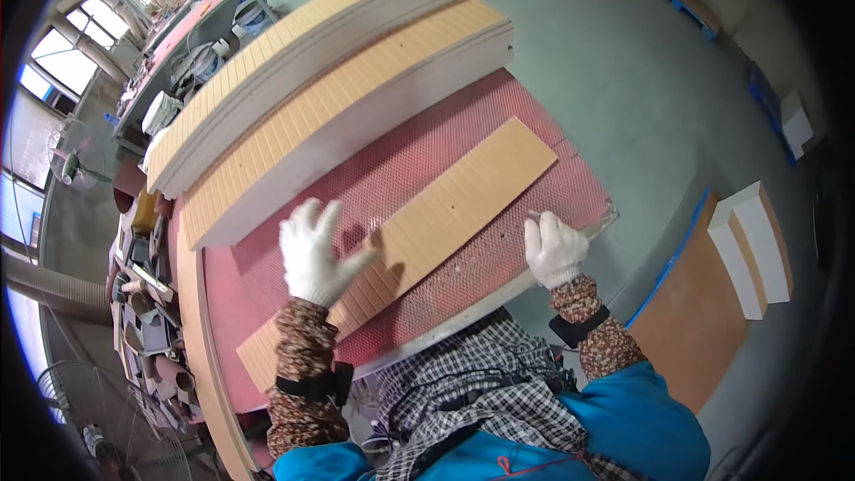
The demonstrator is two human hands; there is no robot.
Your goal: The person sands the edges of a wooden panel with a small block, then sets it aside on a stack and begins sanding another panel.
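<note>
A long tan board [452, 207] with crosswise grooves lies diagonally across a red textured mat [445, 289] on the worktable. My left hand [316, 254], in a white knit glove, is over the board's left half. Its fingers are spread and its thumb points along the board; whether it touches the surface I cannot tell. My right hand [554, 249], gloved the same way, is beside the table's right front edge, apart from the board. Its fingers are curled in, and anything inside them is hidden. Behind the board stand two long stacks of similar grooved boards, a nearer stack [356, 93] and a farther stack [312, 18].
A wooden strip [201, 330] runs along the table's left side. Past it lies a heap of offcuts and tubes [151, 330], with a fan [76, 160] farther out. At right, pale curved pieces [753, 249] rest on a brown sheet [686, 321]. A long bench [191, 31] stands far left.
</note>
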